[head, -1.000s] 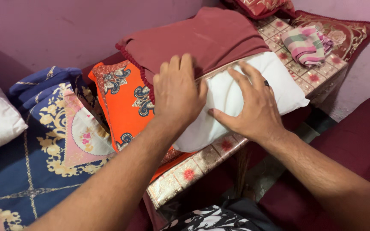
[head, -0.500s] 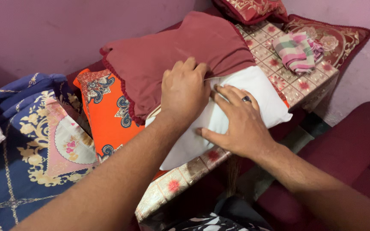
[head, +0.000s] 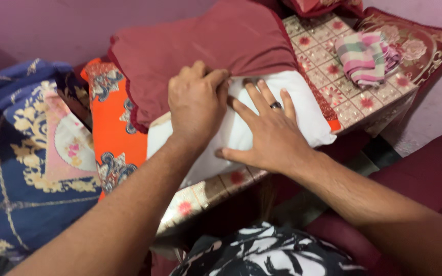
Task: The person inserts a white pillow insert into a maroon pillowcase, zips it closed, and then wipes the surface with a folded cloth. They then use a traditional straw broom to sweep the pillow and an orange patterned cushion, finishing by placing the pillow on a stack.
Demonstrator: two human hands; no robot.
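A white pillow (head: 303, 110) lies on a small patterned table (head: 364, 99), half inside a maroon pillow cover (head: 205, 46) with a fringed edge. My left hand (head: 196, 102) is closed on the cover's open edge where it meets the pillow. My right hand (head: 264, 130), a dark ring on one finger, rests flat with fingers spread on the white pillow beside the left hand. Both forearms reach in from below.
An orange patterned cushion (head: 111, 117) lies left of the pillow. A blue and gold bedspread (head: 21, 168) covers the left. A folded striped cloth (head: 364, 56) sits on the table's far right, with a red embroidered cushion (head: 425, 38) behind. Purple wall behind.
My left hand has gone from flat on the cover to gripping its edge. The maroon cover now lies further over the white pillow. My right hand stays pressed on the pillow.
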